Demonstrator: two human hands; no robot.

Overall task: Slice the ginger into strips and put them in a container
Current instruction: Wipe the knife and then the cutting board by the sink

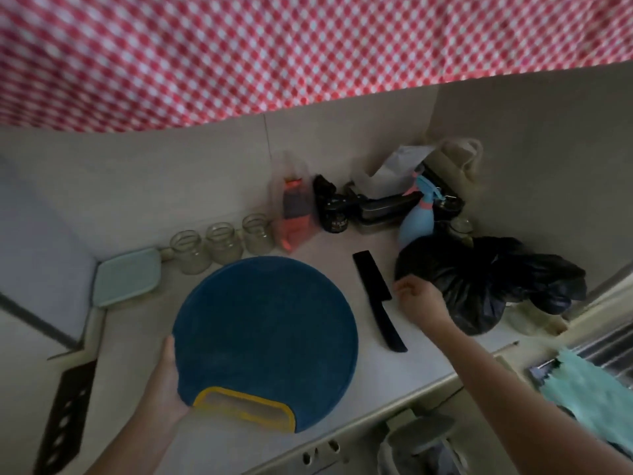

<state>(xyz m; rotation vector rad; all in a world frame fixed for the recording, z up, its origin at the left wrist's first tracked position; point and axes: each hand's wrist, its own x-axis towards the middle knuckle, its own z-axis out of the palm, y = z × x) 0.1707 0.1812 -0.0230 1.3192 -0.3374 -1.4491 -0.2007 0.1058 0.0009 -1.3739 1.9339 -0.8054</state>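
A round blue cutting board (267, 334) with a yellow-rimmed handle cutout lies flat on the counter. My left hand (164, 382) grips its near left edge beside the cutout. A black knife (378, 299) lies to the right of the board, handle toward me. Beyond the knife, my right hand (416, 298) reaches with loosely curled fingers to a tied black plastic bag (486, 279) and touches its left side. A container with a light blue lid (128, 275) sits at the board's far left. No ginger is in sight.
Three empty glass jars (219, 248) line the wall behind the board, with a red-labelled bottle (294, 214), dark jars and a blue spray bottle (416, 221) further right. A cleaver (65, 416) lies at the left. A teal cloth (589, 392) hangs by the sink at right.
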